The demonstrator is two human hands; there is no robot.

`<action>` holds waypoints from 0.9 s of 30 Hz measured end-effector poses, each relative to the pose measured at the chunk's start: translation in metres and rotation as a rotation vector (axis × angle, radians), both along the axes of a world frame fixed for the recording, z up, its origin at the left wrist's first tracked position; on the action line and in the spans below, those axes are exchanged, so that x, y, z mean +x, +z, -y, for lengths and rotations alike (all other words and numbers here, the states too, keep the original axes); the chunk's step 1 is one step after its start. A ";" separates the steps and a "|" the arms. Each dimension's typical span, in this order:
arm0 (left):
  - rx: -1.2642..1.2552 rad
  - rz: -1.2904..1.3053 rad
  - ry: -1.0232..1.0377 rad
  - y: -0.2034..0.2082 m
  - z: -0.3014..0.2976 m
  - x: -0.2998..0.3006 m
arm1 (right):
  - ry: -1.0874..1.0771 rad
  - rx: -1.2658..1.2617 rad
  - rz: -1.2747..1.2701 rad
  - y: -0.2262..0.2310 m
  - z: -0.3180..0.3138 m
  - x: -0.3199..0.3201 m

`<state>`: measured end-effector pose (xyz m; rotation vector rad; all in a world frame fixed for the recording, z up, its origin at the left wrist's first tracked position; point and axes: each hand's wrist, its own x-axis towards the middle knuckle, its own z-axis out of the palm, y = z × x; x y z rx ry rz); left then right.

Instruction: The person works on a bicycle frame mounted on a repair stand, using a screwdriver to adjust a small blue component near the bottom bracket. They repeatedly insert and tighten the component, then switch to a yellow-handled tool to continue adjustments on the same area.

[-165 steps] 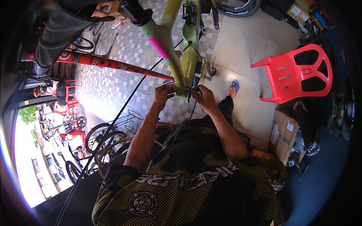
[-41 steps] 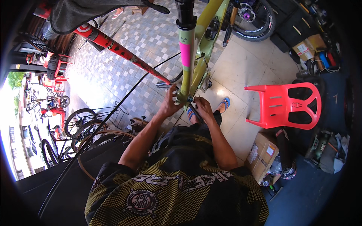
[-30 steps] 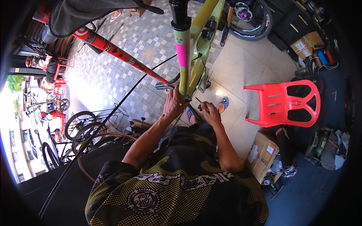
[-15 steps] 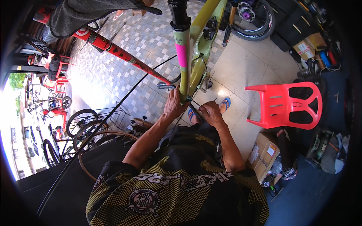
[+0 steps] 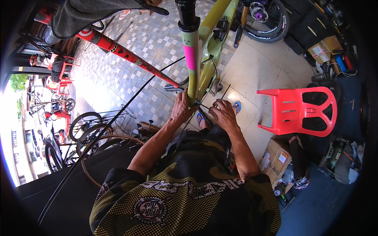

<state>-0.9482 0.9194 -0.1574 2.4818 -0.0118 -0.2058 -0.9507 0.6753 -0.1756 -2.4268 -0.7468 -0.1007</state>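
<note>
An olive-green bicycle frame [image 5: 191, 84] with a pink band runs down toward me from the top middle. My left hand [image 5: 181, 108] is wrapped round its near lower end, fingers closed on the tube. Just to the right, my right hand [image 5: 223, 114] pinches a thin dark hex key [image 5: 226, 91]. One arm of the key meets a small dark fitting [image 5: 197, 102] at the frame's end; its other arm sticks up past my fingers. The exact seat of the key's tip is too small to make out.
A red repair-stand tube [image 5: 126, 57] slants in from the upper left, a grey cloth [image 5: 94, 17] over its top. At right lies a red plastic chair [image 5: 299, 111], with a cardboard box [image 5: 275, 159] below it. Several bicycles stand at left; a wheel [image 5: 267, 23] is at upper right.
My right hand has shifted slightly up, and the hex key's free arm has swung to point upward, showing more of its length. My left hand keeps its place on the frame.
</note>
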 end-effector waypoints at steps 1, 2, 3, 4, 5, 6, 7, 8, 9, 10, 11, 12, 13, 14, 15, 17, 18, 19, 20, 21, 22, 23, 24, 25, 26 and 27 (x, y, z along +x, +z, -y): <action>-0.004 0.007 0.000 0.000 0.000 0.000 | -0.029 0.040 -0.029 0.000 0.000 -0.001; -0.007 0.015 0.000 0.000 0.000 -0.001 | -0.058 0.080 -0.058 0.000 -0.001 -0.002; -0.010 0.023 0.001 0.000 0.000 0.000 | -0.087 0.120 -0.087 -0.002 -0.002 -0.004; -0.010 0.015 0.001 0.001 0.000 0.000 | -0.113 0.136 -0.113 -0.004 -0.003 -0.006; -0.010 0.008 0.001 0.001 0.000 0.000 | -0.139 0.153 -0.139 -0.006 -0.004 -0.008; -0.010 0.000 0.001 0.002 0.000 0.000 | -0.166 0.169 -0.166 -0.011 -0.004 -0.011; -0.023 0.005 0.006 0.004 0.001 0.000 | -0.180 0.213 -0.211 -0.015 -0.006 -0.014; -0.035 0.010 0.010 0.005 0.002 0.000 | -0.195 0.258 -0.256 -0.020 -0.008 -0.016; -0.047 0.014 0.015 0.005 0.003 0.000 | -0.209 0.302 -0.302 -0.023 -0.010 -0.018; -0.051 0.015 0.018 0.005 0.003 -0.001 | -0.217 0.306 -0.331 -0.025 -0.011 -0.018; -0.056 0.016 0.020 0.006 0.003 -0.001 | -0.225 0.310 -0.360 -0.027 -0.011 -0.019; -0.060 0.017 0.022 0.006 0.002 -0.001 | -0.233 0.314 -0.389 -0.026 -0.012 -0.019; -0.061 0.019 0.017 0.005 0.002 -0.001 | -0.244 0.339 -0.450 -0.025 -0.013 -0.020; -0.062 0.020 0.011 0.005 0.001 -0.001 | -0.255 0.364 -0.510 -0.024 -0.013 -0.020; -0.063 0.022 0.005 0.004 0.000 -0.001 | -0.266 0.390 -0.571 -0.025 -0.013 -0.021; -0.049 0.037 -0.003 0.002 0.000 -0.001 | -0.291 0.454 -0.802 -0.029 -0.013 -0.020; -0.043 0.044 -0.007 0.001 0.000 -0.001 | -0.303 0.484 -0.918 -0.032 -0.013 -0.020; -0.044 0.043 -0.006 0.000 -0.001 -0.001 | -0.289 0.519 -0.927 -0.034 -0.013 -0.020; -0.046 0.042 -0.005 0.000 -0.001 -0.001 | -0.275 0.554 -0.936 -0.037 -0.013 -0.020; -0.049 0.042 -0.005 0.000 -0.001 -0.001 | -0.261 0.589 -0.944 -0.040 -0.013 -0.020; -0.048 0.036 -0.006 -0.001 -0.001 -0.001 | -0.274 0.652 -0.965 -0.042 -0.013 -0.021; -0.048 0.029 -0.007 -0.001 -0.001 -0.001 | -0.286 0.715 -0.986 -0.044 -0.014 -0.023; -0.046 0.024 -0.004 -0.002 -0.001 -0.001 | -0.293 0.777 -1.007 -0.039 -0.016 -0.021; -0.046 0.018 -0.003 -0.003 -0.002 -0.001 | -0.340 0.791 -1.066 -0.032 -0.018 -0.021; -0.045 0.013 -0.002 -0.003 -0.003 -0.001 | -0.388 0.804 -1.126 -0.026 -0.018 -0.020; -0.047 0.007 -0.003 -0.005 -0.003 -0.001 | -0.439 0.816 -1.182 -0.022 -0.017 -0.020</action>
